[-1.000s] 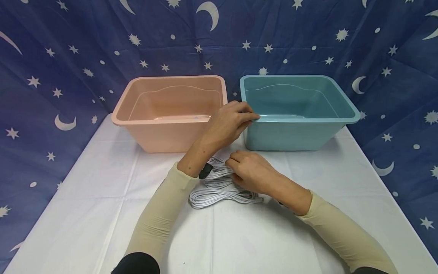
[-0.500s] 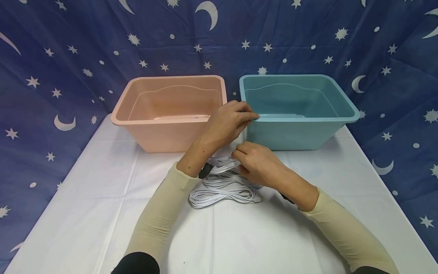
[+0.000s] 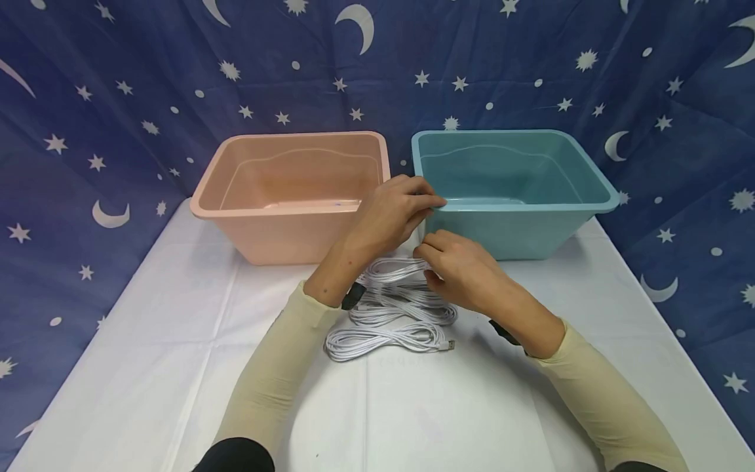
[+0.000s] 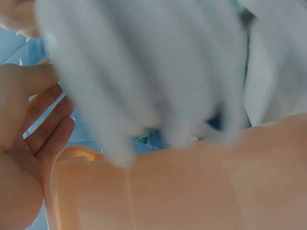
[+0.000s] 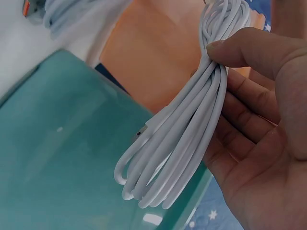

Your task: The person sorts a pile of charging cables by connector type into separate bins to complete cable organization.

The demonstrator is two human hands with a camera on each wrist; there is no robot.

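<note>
In the head view, my left hand [image 3: 392, 210] reaches over the gap between two bins, its thumb and finger pinching the front left rim of the teal bin [image 3: 489, 233]. My right hand [image 3: 463, 269] is just below that rim. Between its thumb and fingers it pinches a coiled white USB cable [image 5: 177, 124], loops spread out in the right wrist view. In the left wrist view, blurred white loops [image 4: 144, 72] cover much of the picture, hiding the left fingertips. Further coiled white cables [image 3: 386, 341] lie on the table under my hands, one with its metal plug showing.
A peach bin [image 3: 274, 237] stands left of the teal one, a narrow gap between them. Both rest on a white tablecloth [image 3: 407, 419]. Behind hangs a dark blue cloth [image 3: 501, 59] with moons and stars.
My right hand has moved up and to the right, away from the lower coils, toward the teal bin's front wall. More of the cables shows. The left hand has stayed at the rim.
</note>
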